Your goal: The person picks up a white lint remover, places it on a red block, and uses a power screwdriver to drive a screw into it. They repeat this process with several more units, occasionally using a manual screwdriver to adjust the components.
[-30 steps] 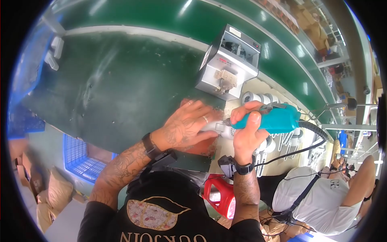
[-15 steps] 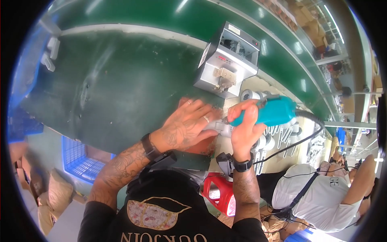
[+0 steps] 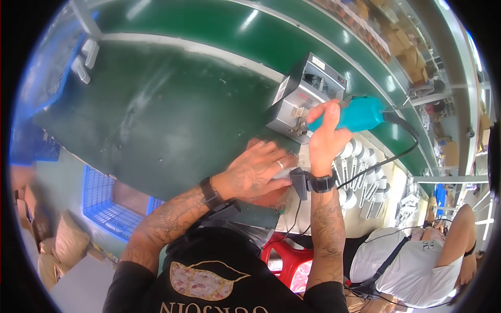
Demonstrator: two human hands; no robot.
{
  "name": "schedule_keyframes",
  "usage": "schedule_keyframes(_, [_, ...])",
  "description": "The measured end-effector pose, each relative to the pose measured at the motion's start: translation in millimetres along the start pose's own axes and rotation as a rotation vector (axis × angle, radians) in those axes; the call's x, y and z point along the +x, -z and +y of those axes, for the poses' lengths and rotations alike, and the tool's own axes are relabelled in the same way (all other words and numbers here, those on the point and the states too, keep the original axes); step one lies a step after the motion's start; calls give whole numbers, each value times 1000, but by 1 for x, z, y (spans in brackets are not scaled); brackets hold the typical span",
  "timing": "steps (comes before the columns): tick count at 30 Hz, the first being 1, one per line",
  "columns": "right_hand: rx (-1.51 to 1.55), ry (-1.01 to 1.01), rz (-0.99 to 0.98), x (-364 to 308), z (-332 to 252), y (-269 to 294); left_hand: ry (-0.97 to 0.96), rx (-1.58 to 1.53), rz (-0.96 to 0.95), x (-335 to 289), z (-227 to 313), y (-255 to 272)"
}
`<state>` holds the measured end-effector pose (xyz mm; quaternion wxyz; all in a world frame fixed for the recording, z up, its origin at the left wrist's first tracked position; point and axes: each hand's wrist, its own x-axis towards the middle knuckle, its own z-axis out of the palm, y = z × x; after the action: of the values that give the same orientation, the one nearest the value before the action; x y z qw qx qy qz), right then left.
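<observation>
My right hand (image 3: 327, 140) is wrapped around a teal electric screwdriver (image 3: 361, 113) with a dark cord. The tool's front end is at the small grey screw feeder (image 3: 287, 107), and my fingers and the tool cover part of it. Low over the green bench top, my left hand (image 3: 254, 171) holds a whitish part (image 3: 283, 173) between thumb and fingers. Most of that part is hidden under the hand. Beneath it lies a reddish-brown pad (image 3: 271, 200).
Several white lamp-like pieces with metal arms (image 3: 360, 177) lie on the bench right of my right wrist. A red stool (image 3: 292, 255) stands below the bench edge. A blue crate (image 3: 107, 206) is at lower left. Another person in a white shirt (image 3: 389, 261) is at right.
My right hand has lifted the electric screwdriver away from the part, up and forward to the screw feeder. My left hand stays over the part. The whole view has shifted slightly.
</observation>
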<state>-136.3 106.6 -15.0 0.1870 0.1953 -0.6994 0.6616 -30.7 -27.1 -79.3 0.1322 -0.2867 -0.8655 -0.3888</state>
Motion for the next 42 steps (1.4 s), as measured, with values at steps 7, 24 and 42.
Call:
schedule_keyframes(7, [42, -216, 34, -23, -33, 5, 22, 5, 2, -1, -3, 1])
schedule_keyframes(24, [136, -188, 6, -93, -47, 51, 42, -6, -71, 0, 0, 1])
schedule_keyframes(42, [54, -204, -6, -120, -24, 47, 95, -29, -125, 7, 16, 14])
